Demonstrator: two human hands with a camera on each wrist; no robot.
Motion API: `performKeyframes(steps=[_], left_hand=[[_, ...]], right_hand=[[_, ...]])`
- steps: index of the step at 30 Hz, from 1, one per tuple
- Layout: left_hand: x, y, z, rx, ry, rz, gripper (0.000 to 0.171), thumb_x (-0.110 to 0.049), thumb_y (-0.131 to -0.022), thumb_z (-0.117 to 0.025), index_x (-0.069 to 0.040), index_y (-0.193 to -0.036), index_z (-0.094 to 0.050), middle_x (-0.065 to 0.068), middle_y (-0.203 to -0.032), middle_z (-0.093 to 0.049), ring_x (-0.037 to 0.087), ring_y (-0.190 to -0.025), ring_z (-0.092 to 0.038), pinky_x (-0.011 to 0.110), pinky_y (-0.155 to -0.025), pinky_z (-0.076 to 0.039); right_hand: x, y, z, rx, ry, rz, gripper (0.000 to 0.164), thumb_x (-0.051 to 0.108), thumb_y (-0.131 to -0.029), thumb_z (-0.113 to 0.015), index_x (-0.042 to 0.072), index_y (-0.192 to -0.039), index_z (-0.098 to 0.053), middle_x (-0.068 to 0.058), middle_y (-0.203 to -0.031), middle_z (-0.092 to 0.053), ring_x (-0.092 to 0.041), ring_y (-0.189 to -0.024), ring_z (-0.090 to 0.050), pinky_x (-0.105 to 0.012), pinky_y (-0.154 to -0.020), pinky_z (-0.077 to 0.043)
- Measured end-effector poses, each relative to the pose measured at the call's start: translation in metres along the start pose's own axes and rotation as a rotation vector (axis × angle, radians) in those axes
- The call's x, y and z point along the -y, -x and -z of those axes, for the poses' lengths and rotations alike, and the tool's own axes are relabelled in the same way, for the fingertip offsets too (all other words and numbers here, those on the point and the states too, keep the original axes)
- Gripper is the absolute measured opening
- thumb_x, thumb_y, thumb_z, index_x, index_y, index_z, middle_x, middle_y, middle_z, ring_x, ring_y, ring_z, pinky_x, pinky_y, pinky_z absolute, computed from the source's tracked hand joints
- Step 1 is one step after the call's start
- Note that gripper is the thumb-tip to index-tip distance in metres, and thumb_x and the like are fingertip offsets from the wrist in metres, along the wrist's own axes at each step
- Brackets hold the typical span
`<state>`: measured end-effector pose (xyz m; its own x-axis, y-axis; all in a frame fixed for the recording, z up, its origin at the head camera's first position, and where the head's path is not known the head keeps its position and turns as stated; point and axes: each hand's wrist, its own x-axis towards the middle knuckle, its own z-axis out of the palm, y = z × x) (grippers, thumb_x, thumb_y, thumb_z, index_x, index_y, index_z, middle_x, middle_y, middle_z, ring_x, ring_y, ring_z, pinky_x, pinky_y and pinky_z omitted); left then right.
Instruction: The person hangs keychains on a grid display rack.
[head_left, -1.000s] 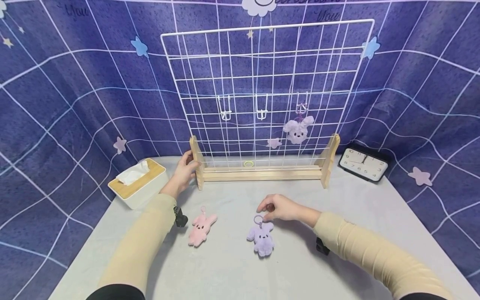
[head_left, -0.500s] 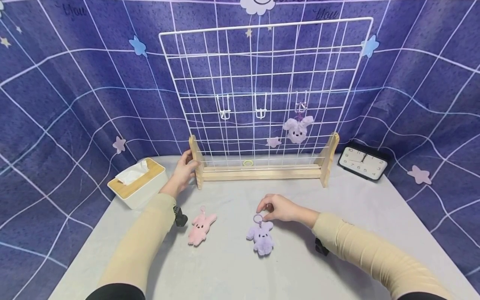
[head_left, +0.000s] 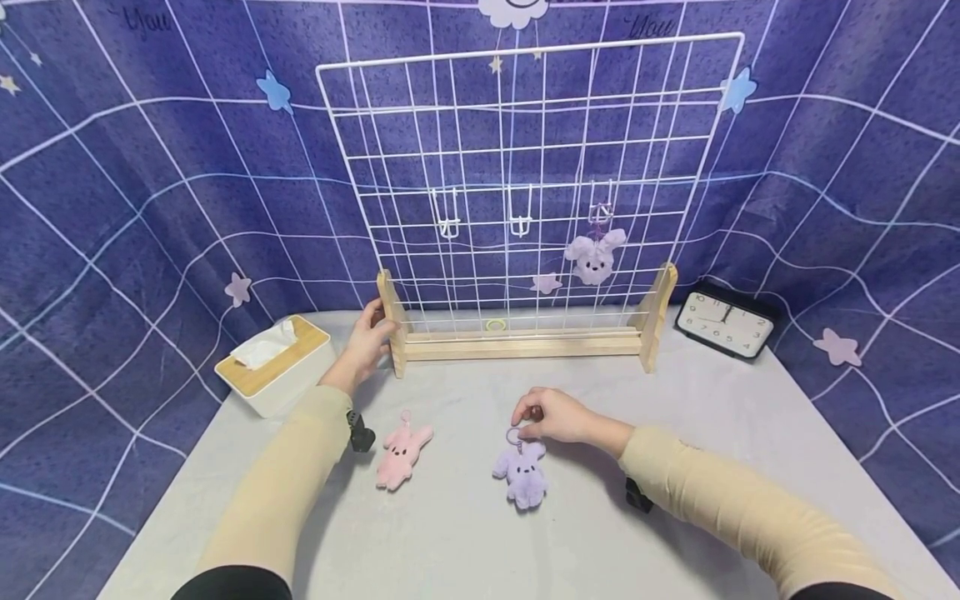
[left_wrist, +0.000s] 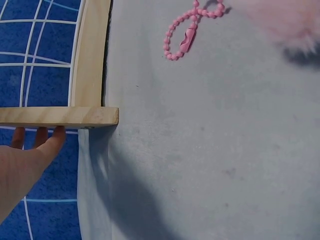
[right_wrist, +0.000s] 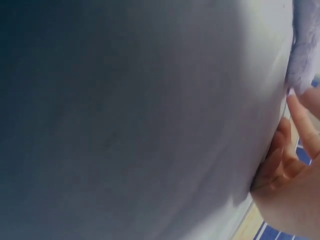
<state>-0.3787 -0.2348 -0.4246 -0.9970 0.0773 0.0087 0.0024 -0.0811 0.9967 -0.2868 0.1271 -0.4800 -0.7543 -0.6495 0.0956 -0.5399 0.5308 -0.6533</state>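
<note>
Edging right grip [head_left: 558,417] over purple ring [head_left: 508,434]

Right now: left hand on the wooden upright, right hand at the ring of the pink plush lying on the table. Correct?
Wrong plush: the head view shows the right hand at the ring of the purple plush lying on the table, not the pink one. The left hand is on the wooden upright.
</note>
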Motion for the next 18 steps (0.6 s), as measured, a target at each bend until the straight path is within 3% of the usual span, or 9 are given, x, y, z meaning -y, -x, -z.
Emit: performKeyframes(steps=[11, 18], left_hand=[[-0.0088, 0.0084, -0.0048, 0.01, -0.005, -0.006, 0.073, 0.006, -0.096, -0.045, -0.003, -0.161, -0.015, 0.027, -0.162, -0.018, 0.046, -0.145, -0.025, 0.063, -0.115, -0.027], [-0.0083, 0.0083, -0.0033, 0.003, -0.014, 0.006, 0.071, 0.005, -0.097, -0.048, -0.002, -0.161, -0.017, 0.026, -0.162, -0.02, 0.045, -0.146, -0.025, 0.064, -0.115, -0.027]], right_hand=[[0.0078, -0.003, -0.0057, -0.047, 0.058, -0.074, 0.011, 0.012, -0.081, -0.083, 0.015, -0.083, -0.073, 0.004, -0.085, -0.06, -0.012, -0.082, -0.054, -0.029, -0.079, -0.046], [0.0089, -0.0045, -0.0063, -0.017, 0.075, -0.13, 0.011, 0.012, -0.083, -0.081, 0.018, -0.079, -0.072, 0.006, -0.087, -0.059, -0.01, -0.083, -0.052, -0.032, -0.082, -0.047]])
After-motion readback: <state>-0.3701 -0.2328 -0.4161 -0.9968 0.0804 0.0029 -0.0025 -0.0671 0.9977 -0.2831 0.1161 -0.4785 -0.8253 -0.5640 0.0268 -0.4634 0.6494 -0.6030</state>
